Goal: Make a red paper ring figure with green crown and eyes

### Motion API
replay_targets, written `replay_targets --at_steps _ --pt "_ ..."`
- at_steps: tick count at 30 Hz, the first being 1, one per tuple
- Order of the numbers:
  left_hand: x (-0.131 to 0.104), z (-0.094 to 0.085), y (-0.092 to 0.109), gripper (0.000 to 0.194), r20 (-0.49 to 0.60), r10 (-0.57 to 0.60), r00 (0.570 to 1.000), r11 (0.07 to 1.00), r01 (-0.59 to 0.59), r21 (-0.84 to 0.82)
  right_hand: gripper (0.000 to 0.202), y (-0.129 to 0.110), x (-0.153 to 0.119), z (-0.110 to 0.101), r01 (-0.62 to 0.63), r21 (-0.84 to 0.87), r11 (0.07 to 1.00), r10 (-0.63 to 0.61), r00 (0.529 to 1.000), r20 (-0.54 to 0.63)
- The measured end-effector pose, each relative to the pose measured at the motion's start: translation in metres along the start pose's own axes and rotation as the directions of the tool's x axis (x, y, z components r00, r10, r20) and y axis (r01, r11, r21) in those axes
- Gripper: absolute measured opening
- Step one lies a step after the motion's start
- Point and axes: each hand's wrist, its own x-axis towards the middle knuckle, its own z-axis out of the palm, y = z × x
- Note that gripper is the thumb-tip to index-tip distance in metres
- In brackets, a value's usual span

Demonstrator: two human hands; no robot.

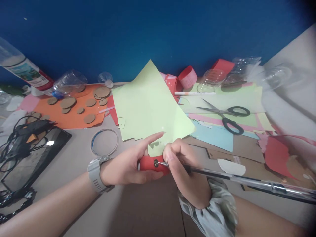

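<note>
My left hand (133, 161), with a grey watch on the wrist, grips a small red piece (145, 163) between the thumb below and the fingers behind. Its index finger stretches out over a large light green sheet of paper (145, 98). My right hand (182, 164) is closed around a clear-barrelled pen (222, 173), whose long body slants out to the right. The pen's tip meets a dark round spot (156, 163) on the red piece. Directly behind the red piece is a light green flap (156, 149), partly hidden by my fingers.
Black-handled scissors (223, 113) lie open on coloured paper at right, near an orange-white marker (195, 93). A tape roll (104, 142), cardboard discs (68, 102) on orange paper (56, 115), a phone (46, 154) and a glue gun (29, 136) occupy the left. A blue wall (158, 33) rises behind.
</note>
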Motion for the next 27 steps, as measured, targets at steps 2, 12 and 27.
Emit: replay_targets --at_steps 2,12,27 --pt "-0.0002 -0.0003 -0.0006 0.092 -0.005 0.02 1.0 1.0 -0.02 0.012 0.031 -0.0011 0.0004 -0.0002 0.0 -0.01 1.0 0.0 1.0 0.001" --pt "-0.0006 0.0006 -0.0015 0.092 -0.016 0.039 0.999 0.999 -0.039 0.0 0.027 -0.0008 0.0008 0.0001 0.163 0.06 0.985 -0.163 0.987 -0.002" --pt "0.0013 -0.0001 -0.0035 0.091 0.008 0.085 0.996 0.996 -0.085 0.003 0.022 -0.0022 0.0004 0.0014 0.17 -0.073 0.983 -0.166 0.985 0.054"
